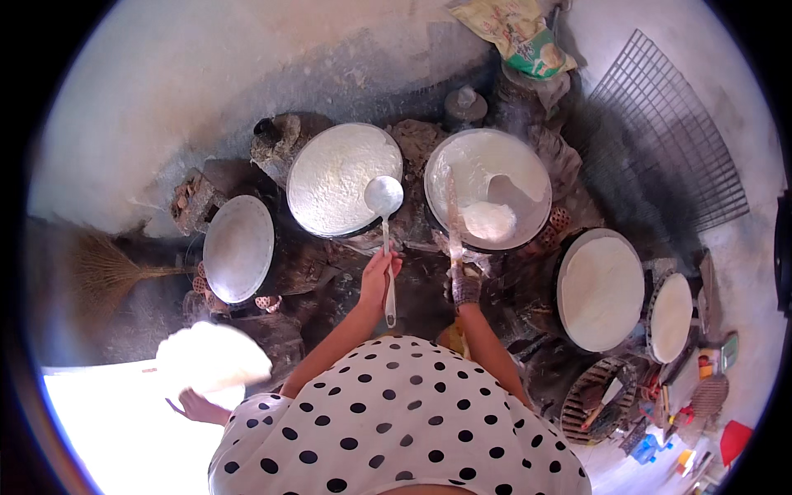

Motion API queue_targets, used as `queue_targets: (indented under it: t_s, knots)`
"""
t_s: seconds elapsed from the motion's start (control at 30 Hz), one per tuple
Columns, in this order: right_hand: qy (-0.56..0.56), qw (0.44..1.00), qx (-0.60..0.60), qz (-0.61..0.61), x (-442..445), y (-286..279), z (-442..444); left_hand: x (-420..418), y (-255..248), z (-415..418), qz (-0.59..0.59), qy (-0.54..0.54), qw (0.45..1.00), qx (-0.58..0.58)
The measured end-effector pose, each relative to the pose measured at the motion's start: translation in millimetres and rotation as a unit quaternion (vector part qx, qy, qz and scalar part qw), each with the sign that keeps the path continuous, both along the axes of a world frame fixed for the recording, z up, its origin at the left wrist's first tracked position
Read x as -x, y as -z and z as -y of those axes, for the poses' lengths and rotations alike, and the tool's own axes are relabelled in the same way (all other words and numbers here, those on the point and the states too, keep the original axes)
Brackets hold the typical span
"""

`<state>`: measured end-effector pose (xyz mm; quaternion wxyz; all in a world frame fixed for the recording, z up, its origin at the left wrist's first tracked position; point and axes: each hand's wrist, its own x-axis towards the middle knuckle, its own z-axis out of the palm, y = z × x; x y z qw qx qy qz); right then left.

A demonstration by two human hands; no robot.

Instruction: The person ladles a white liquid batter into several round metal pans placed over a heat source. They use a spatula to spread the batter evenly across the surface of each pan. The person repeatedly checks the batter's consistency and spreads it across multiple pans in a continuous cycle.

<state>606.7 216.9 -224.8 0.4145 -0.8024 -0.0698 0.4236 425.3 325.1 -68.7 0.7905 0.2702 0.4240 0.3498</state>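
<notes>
My left hand (378, 276) grips the handle of a metal ladle (385, 197), whose bowl is over the right edge of a round sheet of pale batter (337, 176). That sheet covers a round griddle at centre left. My right hand (464, 288), in a dark knitted glove, holds a long flat spatula (453, 216). The spatula's blade lies across the left part of a second round griddle (518, 197). Beside the blade sits a white mound of batter (490, 221). Batter coats much of this griddle, with a bare grey patch right of centre.
At lower left another person's hand (201, 407) is by a large pale round sheet (210, 356). An uncoated griddle (240, 250) stands at left, near a straw broom (108, 272). Rightward are two pale-topped rounds (600, 291) and a slatted basket (599, 402). A wire grid (671, 130) leans against the wall.
</notes>
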Motion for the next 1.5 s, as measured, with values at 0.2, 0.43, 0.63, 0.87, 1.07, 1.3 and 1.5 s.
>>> queue_targets:
  t_s: [0.2,0.43,0.63,0.87,1.07,1.3,1.5]
  knots:
    - [-0.002,0.957,0.004,0.291,-57.4,-1.4,76.5,36.0,2.6,-10.8,-0.035,-0.009,0.999,-0.038]
    - [-0.121,0.947,-0.128,0.267,-59.9,2.9,65.9,38.0,-12.7,-10.1,-0.092,-0.002,0.995,-0.022]
    - [-0.097,0.945,-0.021,0.311,-150.8,-18.8,107.4,28.3,-43.3,1.0,-0.116,-0.012,0.993,-0.022]
    - [-0.164,0.958,-0.056,0.227,-125.1,-21.6,97.4,12.2,-39.7,14.8,-0.074,-0.040,0.996,0.004]
    - [-0.256,0.899,-0.003,0.355,-193.4,-35.8,110.9,6.3,-49.0,30.8,-0.084,-0.055,0.995,-0.010]
    - [-0.233,0.769,-0.046,0.594,-205.6,-45.6,61.0,-1.9,-45.0,42.1,-0.035,-0.053,0.998,0.000]
    - [-0.167,0.779,-0.042,0.603,-146.7,-26.5,54.0,-2.8,-59.2,48.5,-0.065,0.032,0.997,-0.003]
